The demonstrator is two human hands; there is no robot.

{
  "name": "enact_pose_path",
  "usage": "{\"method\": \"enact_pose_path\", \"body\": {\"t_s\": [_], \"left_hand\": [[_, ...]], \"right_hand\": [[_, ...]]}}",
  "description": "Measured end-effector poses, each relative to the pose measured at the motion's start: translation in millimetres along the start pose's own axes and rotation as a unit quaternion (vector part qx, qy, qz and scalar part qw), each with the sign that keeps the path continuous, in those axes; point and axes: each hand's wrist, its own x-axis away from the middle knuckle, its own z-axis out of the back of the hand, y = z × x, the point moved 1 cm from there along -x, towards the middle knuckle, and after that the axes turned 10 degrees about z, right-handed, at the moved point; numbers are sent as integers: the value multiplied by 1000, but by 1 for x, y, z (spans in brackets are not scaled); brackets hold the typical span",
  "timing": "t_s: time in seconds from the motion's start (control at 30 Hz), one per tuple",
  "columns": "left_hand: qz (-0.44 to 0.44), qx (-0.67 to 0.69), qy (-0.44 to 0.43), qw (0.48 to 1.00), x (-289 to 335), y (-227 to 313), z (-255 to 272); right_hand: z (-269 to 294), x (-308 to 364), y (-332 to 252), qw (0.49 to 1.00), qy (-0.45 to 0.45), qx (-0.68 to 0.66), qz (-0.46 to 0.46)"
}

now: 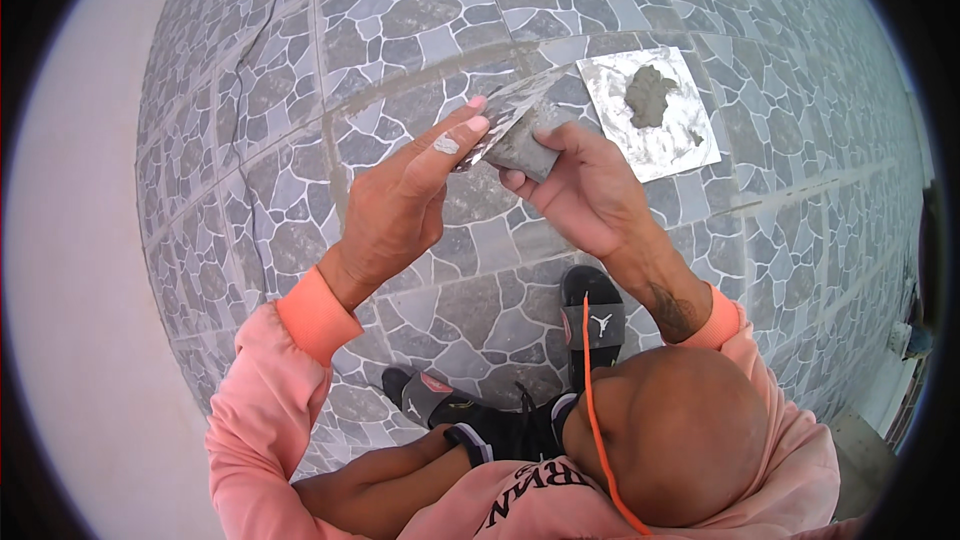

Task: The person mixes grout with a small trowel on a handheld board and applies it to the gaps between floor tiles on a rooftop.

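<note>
Both hands are raised close together above the tiled floor. My left hand (pixel 395 190) is closed on a thin, shiny metal plate with a toothed edge (pixel 512 103), which looks like a notched trowel; a pale smear marks one finger. Pinched between the thumb and fingers of my right hand (pixel 592 190) is a flat grey piece (pixel 524 148), seemingly coated with mortar. It lies against or just under the toothed plate; I cannot tell whether they touch. To the right, a white square board (pixel 605 140) lies on the floor, bearing a lump of grey mortar (pixel 650 97).
Stone-patterned tiles (pixel 420 15) cover the floor, with greyish joint lines between them. A thin dark cable (pixel 240 100) runs along the left side, near a pale wall (pixel 80 240). My sandalled feet (pixel 593 325) are below my hands. Some objects (pixel 908 340) stand at the far right edge.
</note>
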Motion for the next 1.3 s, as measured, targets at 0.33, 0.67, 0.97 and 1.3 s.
{"method": "enact_pose_path", "body": {"t_s": [0.33,0.67,0.97,1.3], "left_hand": [[50,-26,-24,998,18,-13,2],[106,-74,-68,989,31,-21,9],[356,48,-76,930,55,-39,4],[566,529,3,632,23,-26,-3]], "right_hand": [[-9,4,-3,999,-26,-27,-4],[1,-3,-11,998,-55,-40,-2],[12,-12,-29,982,-82,112,130],[-5,-9,4,679,-190,633,320]]}}
